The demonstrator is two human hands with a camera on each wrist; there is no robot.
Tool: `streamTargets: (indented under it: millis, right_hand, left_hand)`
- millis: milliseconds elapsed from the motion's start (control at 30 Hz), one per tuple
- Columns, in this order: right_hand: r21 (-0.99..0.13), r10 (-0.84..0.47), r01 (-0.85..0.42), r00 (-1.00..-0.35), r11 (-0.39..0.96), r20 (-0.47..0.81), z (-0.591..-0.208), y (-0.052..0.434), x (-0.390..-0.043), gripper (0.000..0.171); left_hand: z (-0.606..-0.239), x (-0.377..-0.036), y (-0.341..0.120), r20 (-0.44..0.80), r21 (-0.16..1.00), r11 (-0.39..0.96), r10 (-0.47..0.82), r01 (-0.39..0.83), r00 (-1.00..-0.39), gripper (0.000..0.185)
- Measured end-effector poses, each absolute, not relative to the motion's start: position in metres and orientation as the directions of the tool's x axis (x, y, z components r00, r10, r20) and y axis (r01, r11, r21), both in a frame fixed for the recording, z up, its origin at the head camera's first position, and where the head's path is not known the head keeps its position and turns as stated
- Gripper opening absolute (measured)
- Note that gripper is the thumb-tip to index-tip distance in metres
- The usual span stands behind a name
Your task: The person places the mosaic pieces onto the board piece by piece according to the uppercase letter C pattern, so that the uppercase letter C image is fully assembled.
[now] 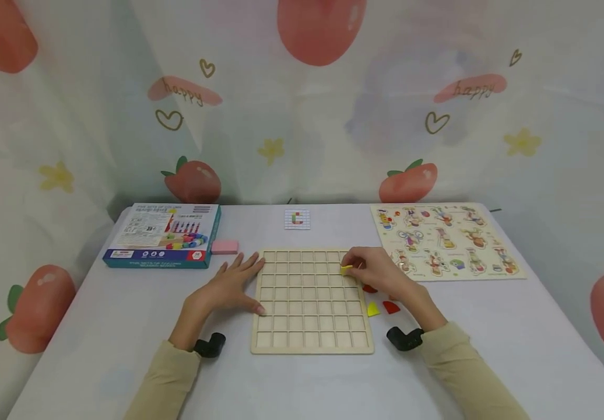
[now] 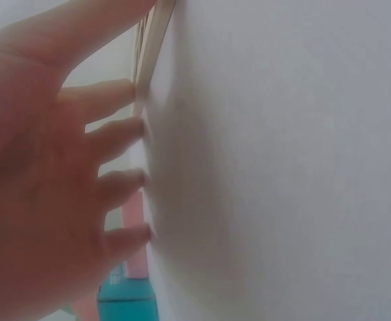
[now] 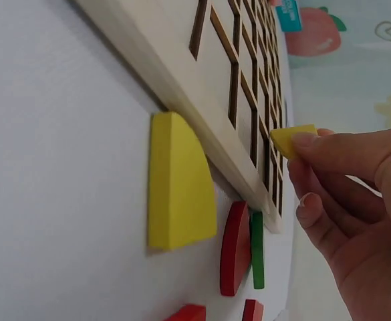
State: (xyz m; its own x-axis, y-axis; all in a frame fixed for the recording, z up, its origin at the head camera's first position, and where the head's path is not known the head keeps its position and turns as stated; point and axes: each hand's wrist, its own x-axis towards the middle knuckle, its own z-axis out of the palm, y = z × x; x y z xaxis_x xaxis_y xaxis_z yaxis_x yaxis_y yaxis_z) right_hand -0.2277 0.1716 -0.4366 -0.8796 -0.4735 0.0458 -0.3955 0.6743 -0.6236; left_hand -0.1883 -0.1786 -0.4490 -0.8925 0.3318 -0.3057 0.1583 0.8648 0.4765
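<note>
Wooden board, pale and flat, cut into a grid of square recesses, lies at centre frame on a smooth white table. Right hand pinches a small yellow tile between thumb and fingertips, over the board's upper right cells; the other fingers curl below. Left hand lies flat, fingers straight and spread, touching the board's left edge. Loose pieces beside the right edge: a yellow quarter-round and red piece; others sit partly hidden under the right hand. In the left wrist view the board is barely visible past the fingers.
</note>
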Motion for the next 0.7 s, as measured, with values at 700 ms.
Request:
streamTargets:
  millis: [700]
  right_hand:
    - [-0.593,-0.565,-0.498,-0.821,0.633,0.086,-0.442,0.124,-0.243,0.012]
  left_hand:
    - [-0.445,-0.188,-0.175,-0.301,0.477,0.866,0.320,0.149,-0.899,0.113]
